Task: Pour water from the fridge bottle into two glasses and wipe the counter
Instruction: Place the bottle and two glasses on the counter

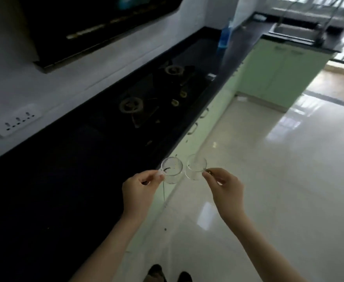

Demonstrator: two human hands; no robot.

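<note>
At nine o'clock of the view a white wall socket plate (14, 120) is sitting on the pale wall just above the long black stone tabletop (69, 169), which is running from seven o'clock up toward one o'clock. Set into that tabletop, around eleven o'clock of the hands, a black glass gas hob with two brass-coloured burners (152, 98) is lying unlit.

Moving rightward, the left hand (139, 190) is pinching the near rim or small handle of a short clear drinking glass (171, 169), its grip clamped on it with thumb and fingertips so the open mouth is staying upward. This glass is hanging in the air right over the front edge of the tabletop; dark specks are showing through it, though whether they are in the glass or behind it I cannot tell.

Just beside it, at its three o'clock, a second short clear glass (195, 166) is being held by the right hand (226, 190), grip likewise clamped on the near rim, over the pale green cupboard fronts (209, 110) and glossy cream floor tiles (278, 159). Both glasses look empty. Holding them level and side by side probably suits setting them down together on the tabletop, ready for pouring.

Far off at one o'clock a blue translucent plastic bottle (225, 37) is standing on the tabletop; whether it is the fridge bottle I cannot tell. Beyond it a steel sink (295, 30) is catching window light.
</note>
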